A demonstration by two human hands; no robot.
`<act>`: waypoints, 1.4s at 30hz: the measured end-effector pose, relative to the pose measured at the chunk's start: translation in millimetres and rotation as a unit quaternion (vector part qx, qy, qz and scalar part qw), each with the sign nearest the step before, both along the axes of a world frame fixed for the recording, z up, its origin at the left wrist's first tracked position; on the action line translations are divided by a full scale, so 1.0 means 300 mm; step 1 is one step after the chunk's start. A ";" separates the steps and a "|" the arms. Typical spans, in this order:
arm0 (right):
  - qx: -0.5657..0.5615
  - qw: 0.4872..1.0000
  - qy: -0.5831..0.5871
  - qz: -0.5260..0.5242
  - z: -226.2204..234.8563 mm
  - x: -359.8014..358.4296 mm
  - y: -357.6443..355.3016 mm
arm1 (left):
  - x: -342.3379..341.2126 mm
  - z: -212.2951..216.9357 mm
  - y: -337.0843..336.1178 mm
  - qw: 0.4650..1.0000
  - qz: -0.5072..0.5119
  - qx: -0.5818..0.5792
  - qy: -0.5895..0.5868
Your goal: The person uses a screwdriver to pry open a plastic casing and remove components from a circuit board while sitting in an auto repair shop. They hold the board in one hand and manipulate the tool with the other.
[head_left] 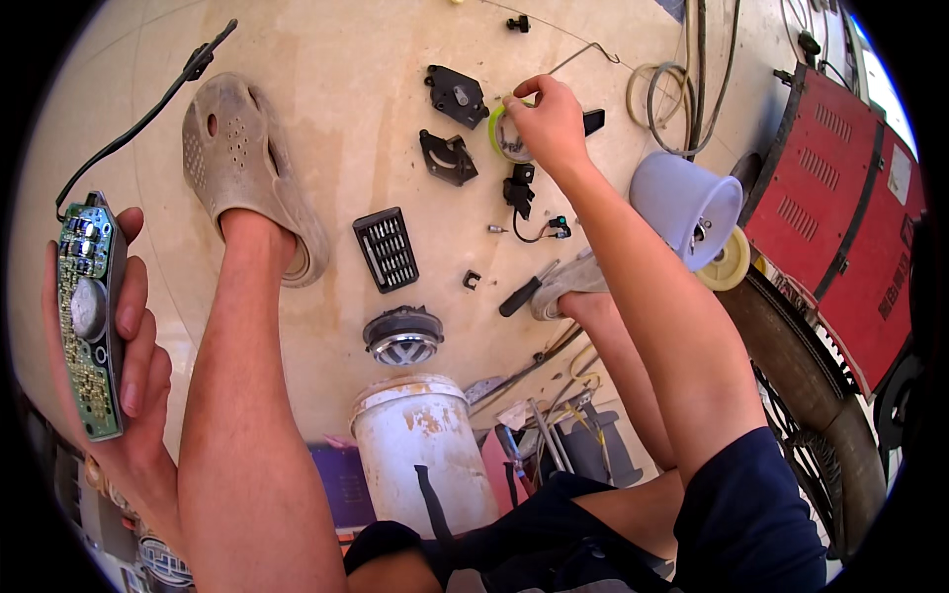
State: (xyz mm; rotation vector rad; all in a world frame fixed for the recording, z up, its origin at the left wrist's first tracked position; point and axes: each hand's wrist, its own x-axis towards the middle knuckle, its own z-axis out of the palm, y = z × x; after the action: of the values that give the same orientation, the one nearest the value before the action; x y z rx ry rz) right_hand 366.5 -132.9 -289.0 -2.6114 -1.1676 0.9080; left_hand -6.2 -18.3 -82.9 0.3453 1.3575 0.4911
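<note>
My left hand grips a long green circuit board set in a dark housing. A round silver part sits mid-board, and a black cable runs from its top end. My right hand is over a round dish with a lime-green rim, which holds small dark screws. Its fingers are closed in a pinch at the rim; whatever is between them is hidden. Beside the dish lie a black motor-like housing, a black bracket and a small black part with a wired connector.
A black bit case, a screwdriver and a round chrome emblem lie on the tiled floor. Nearby stand a stained white bucket, a pale lavender tub and a red machine. Hoses run at the upper right.
</note>
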 end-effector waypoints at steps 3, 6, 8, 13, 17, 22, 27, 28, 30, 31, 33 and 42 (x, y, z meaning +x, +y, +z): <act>-0.029 0.999 -0.019 0.017 -0.010 -0.016 0.014 | -0.003 0.003 -0.003 1.000 0.001 0.000 0.001; -0.040 0.999 -0.024 0.027 -0.026 -0.030 0.024 | -0.004 0.006 -0.004 1.000 0.003 -0.002 0.002; -0.058 0.998 -0.016 0.028 -0.040 -0.033 0.032 | 0.004 0.010 -0.011 1.000 0.002 -0.003 0.003; -0.050 0.998 0.000 0.025 -0.042 -0.030 0.029 | 0.003 0.001 -0.006 1.000 0.006 -0.003 0.009; 0.052 0.998 -0.007 0.021 -0.001 -0.009 -0.028 | 0.005 0.001 -0.005 1.000 0.008 -0.002 0.013; 0.069 0.996 0.058 -0.018 0.025 0.022 -0.155 | 0.010 0.004 -0.002 1.000 0.002 0.002 0.008; 0.131 0.581 0.669 -0.445 0.157 0.044 -0.123 | 0.024 0.002 0.002 1.000 0.002 0.003 0.017; 0.134 0.559 0.685 -0.447 0.201 0.020 -0.109 | 0.032 0.010 0.005 1.000 0.002 0.004 0.021; 0.145 0.513 0.725 -0.436 0.261 -0.004 -0.111 | 0.053 0.030 0.009 1.000 0.000 0.011 0.027; 0.152 0.490 0.744 -0.429 0.291 -0.012 -0.114 | 0.070 0.048 0.010 0.999 -0.003 0.015 0.031; 0.162 0.476 0.750 -0.430 0.352 -0.025 -0.125 | 0.121 0.070 0.013 0.999 -0.001 0.013 0.041; 0.270 0.529 0.748 -0.295 0.924 0.078 -0.265 | 0.389 0.399 0.006 0.983 -0.081 0.136 -0.090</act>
State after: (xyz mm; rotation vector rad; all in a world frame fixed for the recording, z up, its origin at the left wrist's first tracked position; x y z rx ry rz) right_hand 389.8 -212.4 -11.8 -0.7467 0.0501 1.5529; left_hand 110.4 -16.6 36.8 0.6148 1.0777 0.5593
